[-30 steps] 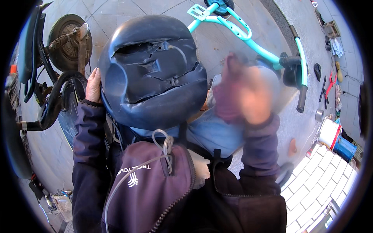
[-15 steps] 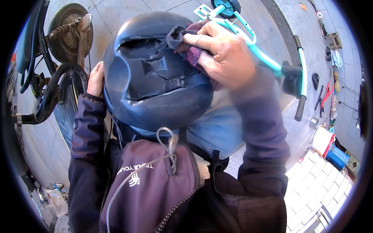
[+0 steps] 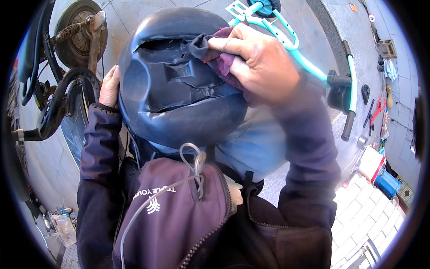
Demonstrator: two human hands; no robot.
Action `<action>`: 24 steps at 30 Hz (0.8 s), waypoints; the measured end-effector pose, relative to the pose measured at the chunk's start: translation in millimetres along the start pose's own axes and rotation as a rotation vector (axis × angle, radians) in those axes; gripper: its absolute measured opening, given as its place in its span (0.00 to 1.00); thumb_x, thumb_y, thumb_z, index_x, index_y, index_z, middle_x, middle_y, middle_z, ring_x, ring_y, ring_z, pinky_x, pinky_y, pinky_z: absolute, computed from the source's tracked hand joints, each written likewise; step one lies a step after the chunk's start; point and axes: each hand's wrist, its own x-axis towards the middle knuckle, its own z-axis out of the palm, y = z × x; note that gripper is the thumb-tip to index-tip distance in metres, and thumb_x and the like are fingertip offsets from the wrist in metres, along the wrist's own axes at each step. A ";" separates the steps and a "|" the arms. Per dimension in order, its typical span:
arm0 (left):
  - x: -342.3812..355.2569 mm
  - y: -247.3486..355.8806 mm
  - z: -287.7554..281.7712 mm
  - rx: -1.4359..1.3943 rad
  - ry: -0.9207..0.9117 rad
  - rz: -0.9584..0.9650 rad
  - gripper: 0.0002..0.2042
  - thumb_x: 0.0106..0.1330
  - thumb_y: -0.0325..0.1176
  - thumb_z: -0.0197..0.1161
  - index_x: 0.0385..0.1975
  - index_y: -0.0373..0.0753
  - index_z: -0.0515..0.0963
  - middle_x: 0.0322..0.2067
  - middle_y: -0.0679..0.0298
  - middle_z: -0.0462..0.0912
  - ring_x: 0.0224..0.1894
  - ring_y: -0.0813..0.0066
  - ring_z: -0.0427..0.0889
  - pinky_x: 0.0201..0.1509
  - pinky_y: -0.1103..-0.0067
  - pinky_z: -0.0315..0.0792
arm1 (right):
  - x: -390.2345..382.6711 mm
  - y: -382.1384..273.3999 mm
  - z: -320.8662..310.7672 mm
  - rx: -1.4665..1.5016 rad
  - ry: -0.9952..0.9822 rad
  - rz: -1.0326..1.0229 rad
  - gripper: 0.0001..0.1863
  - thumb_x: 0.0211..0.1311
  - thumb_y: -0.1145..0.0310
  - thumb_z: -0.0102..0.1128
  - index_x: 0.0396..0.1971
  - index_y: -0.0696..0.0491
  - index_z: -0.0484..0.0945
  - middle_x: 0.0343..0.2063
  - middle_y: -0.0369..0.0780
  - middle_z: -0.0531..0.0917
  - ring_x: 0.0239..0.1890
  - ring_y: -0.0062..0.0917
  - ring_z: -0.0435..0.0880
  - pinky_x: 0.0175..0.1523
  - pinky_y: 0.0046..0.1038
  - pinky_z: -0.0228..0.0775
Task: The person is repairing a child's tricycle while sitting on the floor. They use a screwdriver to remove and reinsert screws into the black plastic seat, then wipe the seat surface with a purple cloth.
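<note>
On my lap rests a wide, rounded black seat (image 3: 192, 121), its cover split and torn across the middle so that a dark recessed layer shows. My left hand (image 3: 109, 88) grips the seat's left edge, most of its fingers hidden behind the side. A crumpled dark purple cloth (image 3: 224, 65) is bunched in the closed fingers of my right hand (image 3: 264, 62). The cloth touches the upper right part of the seat, beside the torn area.
An electric bike frame with a rear wheel (image 3: 80, 33) stands at the left. A turquoise child's scooter (image 3: 309, 65) lies at the upper right. Farther right are red-handled pliers (image 3: 380, 106), other hand tools and a blue container (image 3: 387, 183). A clear plastic container (image 3: 65, 228) sits lower left.
My right hand and the cloth have shifted slightly to the right over the seat. My left hand keeps its hold on the edge.
</note>
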 end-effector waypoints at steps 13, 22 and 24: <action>-1.5 2.7 12.6 0.039 0.111 0.035 0.18 0.72 0.44 0.55 0.50 0.35 0.73 0.35 0.67 0.81 0.30 0.85 0.79 0.32 0.88 0.75 | -5.3 13.5 8.7 0.288 -0.030 0.167 0.18 0.50 0.68 0.55 0.42 0.51 0.84 0.30 0.46 0.80 0.35 0.41 0.80 0.41 0.36 0.71; -2.5 6.2 16.2 0.087 0.180 0.078 0.15 0.72 0.42 0.55 0.47 0.36 0.74 0.26 0.70 0.79 0.15 0.90 0.69 0.17 0.92 0.63 | -17.5 19.3 10.5 0.681 -0.028 0.304 0.17 0.53 0.70 0.57 0.44 0.55 0.83 0.37 0.50 0.84 0.39 0.36 0.85 0.47 0.29 0.74; -3.1 10.2 17.5 0.112 0.151 0.091 0.15 0.73 0.42 0.55 0.46 0.36 0.75 0.25 0.71 0.79 0.15 0.90 0.69 0.17 0.92 0.62 | -12.6 16.8 10.3 0.629 -0.053 0.273 0.17 0.53 0.70 0.57 0.44 0.57 0.83 0.36 0.50 0.85 0.39 0.35 0.85 0.47 0.29 0.74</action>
